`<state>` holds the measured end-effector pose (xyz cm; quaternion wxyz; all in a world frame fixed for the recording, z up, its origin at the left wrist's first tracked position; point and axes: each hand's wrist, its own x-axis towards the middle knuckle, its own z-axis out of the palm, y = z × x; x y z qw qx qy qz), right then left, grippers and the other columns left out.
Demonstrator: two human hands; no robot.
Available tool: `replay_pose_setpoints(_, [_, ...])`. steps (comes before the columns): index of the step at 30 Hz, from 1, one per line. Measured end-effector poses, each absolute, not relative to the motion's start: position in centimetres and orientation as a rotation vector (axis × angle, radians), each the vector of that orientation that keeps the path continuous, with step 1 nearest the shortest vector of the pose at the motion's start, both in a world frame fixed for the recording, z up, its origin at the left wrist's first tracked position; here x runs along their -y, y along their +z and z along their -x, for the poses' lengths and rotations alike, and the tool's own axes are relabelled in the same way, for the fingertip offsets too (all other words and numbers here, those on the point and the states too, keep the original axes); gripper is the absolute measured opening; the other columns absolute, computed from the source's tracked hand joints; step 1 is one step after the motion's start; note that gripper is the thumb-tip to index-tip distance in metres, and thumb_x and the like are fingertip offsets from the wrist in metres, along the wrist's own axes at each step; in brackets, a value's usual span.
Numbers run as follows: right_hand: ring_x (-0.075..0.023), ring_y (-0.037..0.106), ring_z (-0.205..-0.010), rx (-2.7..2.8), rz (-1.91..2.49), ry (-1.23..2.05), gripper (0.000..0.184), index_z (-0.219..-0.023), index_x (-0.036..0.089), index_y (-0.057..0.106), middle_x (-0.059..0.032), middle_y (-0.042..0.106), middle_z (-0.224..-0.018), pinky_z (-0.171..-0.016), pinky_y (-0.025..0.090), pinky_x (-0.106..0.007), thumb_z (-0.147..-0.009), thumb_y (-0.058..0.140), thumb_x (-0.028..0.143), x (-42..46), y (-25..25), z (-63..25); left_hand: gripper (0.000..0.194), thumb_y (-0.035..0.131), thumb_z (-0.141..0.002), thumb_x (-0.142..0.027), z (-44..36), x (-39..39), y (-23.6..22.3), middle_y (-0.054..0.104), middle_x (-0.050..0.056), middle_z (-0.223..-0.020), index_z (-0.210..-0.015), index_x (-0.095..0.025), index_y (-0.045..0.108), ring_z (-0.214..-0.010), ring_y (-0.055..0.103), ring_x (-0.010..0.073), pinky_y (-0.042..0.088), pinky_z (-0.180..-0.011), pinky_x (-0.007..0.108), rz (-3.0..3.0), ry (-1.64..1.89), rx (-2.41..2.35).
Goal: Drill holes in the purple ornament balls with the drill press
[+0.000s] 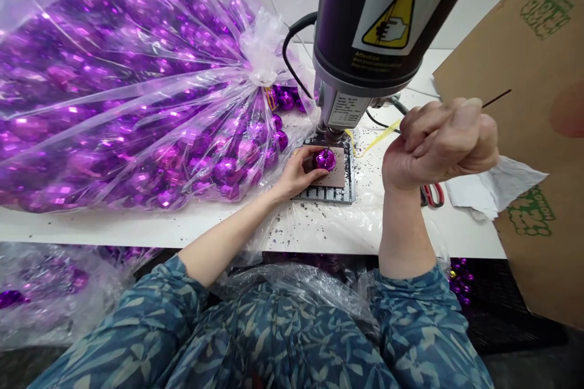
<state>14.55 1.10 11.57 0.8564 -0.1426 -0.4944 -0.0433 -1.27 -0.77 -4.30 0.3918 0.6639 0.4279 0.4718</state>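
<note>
A shiny purple faceted ball (324, 160) sits between the thumb and fingers of my left hand (298, 174). It rests on a flat brown board (336, 179) on the slotted metal base (350, 191) of a drill press (371, 30). The chuck (334, 134) is right above the ball; whether the bit touches it I cannot tell. Raised to the right of the machine, my right hand (440, 143) is closed in a fist around a thin dark rod (497, 98), whose tip sticks out past the fingers. Its other end is hidden by the hand.
A large tied clear bag (137, 91) of purple balls fills the left of the white table (182, 225). Red-handled scissors (435, 195), white paper (483, 185) and a cardboard box (520, 134) are at right. Dark shavings and a yellow strip (378, 138) lie near the base.
</note>
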Motion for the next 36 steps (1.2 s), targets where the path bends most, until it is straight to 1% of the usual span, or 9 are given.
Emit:
replay_pose_setpoints(4, [0.0,0.022,-0.039,1.026,0.226,-0.075,0.052,-0.062,0.019,0.029,0.006,0.009,-0.054,-0.045,0.018,-0.02,-0.095,0.067,0.034,-1.4,11.0,-14.6,0.054,0.091,-0.084,-0.035,1.3,0.7,-4.2,0.072,0.012,-0.128,-0.131,-0.021,0.068,-0.124,0.067,0.0316,0.055,-0.113,0.053,-1.709,1.202,-1.097])
replay_pose_setpoints(11, [0.0002,0.017,-0.04,1.073,0.166,-0.081,0.052,-0.064,0.019,0.022,0.0058,0.011,-0.054,-0.042,0.015,-0.021,-0.095,0.063,0.029,-1.7,10.4,-15.1,0.053,0.089,-0.086,-0.036,1.3,0.9,-4.1,0.072,0.013,-0.13,-0.132,-0.021,0.067,-0.125,0.067,0.0314,0.055,-0.113,0.053,-1.706,1.204,-1.076])
replay_pose_setpoints(18, [-0.0001,0.006,-0.04,1.09,0.209,-0.146,0.061,-0.063,0.019,0.015,0.0072,0.006,-0.052,-0.038,0.012,-0.023,-0.095,0.063,0.038,-2.1,9.8,-15.4,0.054,0.089,-0.086,-0.037,1.2,1.1,-4.0,0.071,0.014,-0.132,-0.133,-0.021,0.066,-0.128,0.066,0.0326,0.054,-0.116,0.055,-1.671,1.2,-1.072])
replay_pose_setpoints(21, [0.0008,0.011,-0.039,1.094,0.234,-0.072,0.065,-0.058,0.018,0.015,0.007,0.009,-0.049,-0.038,0.013,-0.021,-0.096,0.065,0.037,-1.1,10.9,-15.1,0.053,0.089,-0.086,-0.036,1.2,1.0,-4.0,0.071,0.013,-0.131,-0.132,-0.021,0.067,-0.127,0.066,0.0325,0.054,-0.115,0.055,-1.677,1.191,-1.083])
replay_pose_setpoints(25, [0.0013,0.03,-0.038,1.098,0.381,0.134,0.066,-0.05,0.016,0.025,0.0067,0.029,-0.043,-0.042,0.019,-0.02,-0.097,0.066,0.035,0.1,14.2,-14.7,0.056,0.09,-0.084,-0.037,1.2,0.8,-4.1,0.071,0.014,-0.13,-0.132,-0.02,0.067,-0.126,0.066,0.0332,0.054,-0.114,0.057,-1.682,1.172,-1.102])
replay_pose_setpoints(27, [0.0021,0.032,-0.039,1.085,0.419,0.18,0.059,-0.051,0.016,0.031,0.0076,0.034,-0.043,-0.045,0.021,-0.019,-0.096,0.066,0.029,0.0,15.8,-14.6,0.056,0.09,-0.084,-0.038,1.2,0.8,-4.1,0.072,0.014,-0.129,-0.132,-0.021,0.067,-0.127,0.066,0.033,0.054,-0.114,0.056,-1.681,1.176,-1.104])
replay_pose_setpoints(30, [0.0016,0.028,-0.036,1.041,0.416,0.243,0.054,-0.053,0.019,0.028,0.009,0.027,-0.043,-0.042,0.016,-0.018,-0.096,0.059,0.013,-1.2,17.5,-14.4,0.055,0.089,-0.085,-0.036,1.1,0.9,-4.0,0.071,0.014,-0.13,-0.132,-0.02,0.066,-0.126,0.066,0.0321,0.055,-0.113,0.054,-1.683,1.182,-1.09])
replay_pose_setpoints(32, [-0.0014,0.023,-0.033,1.022,0.417,0.291,0.053,-0.053,0.022,0.027,0.0097,0.023,-0.042,-0.037,0.011,-0.022,-0.095,0.054,0.006,-2.0,18.2,-14.4,0.053,0.088,-0.086,-0.035,1.1,1.0,-4.0,0.072,0.014,-0.131,-0.132,-0.02,0.066,-0.126,0.067,0.0314,0.055,-0.113,0.053,-1.69,1.188,-1.084])
replay_pose_setpoints(36, [-0.0049,0.018,-0.031,0.988,0.558,0.401,0.054,-0.053,0.026,0.024,0.0104,0.019,-0.039,-0.034,0.013,-0.025,-0.1,0.046,0.009,-3.1,19.3,-14.2,0.052,0.088,-0.086,-0.035,1.1,1.1,-3.8,0.072,0.014,-0.131,-0.131,-0.02,0.066,-0.126,0.067,0.0305,0.054,-0.114,0.052,-1.706,1.205,-1.082])
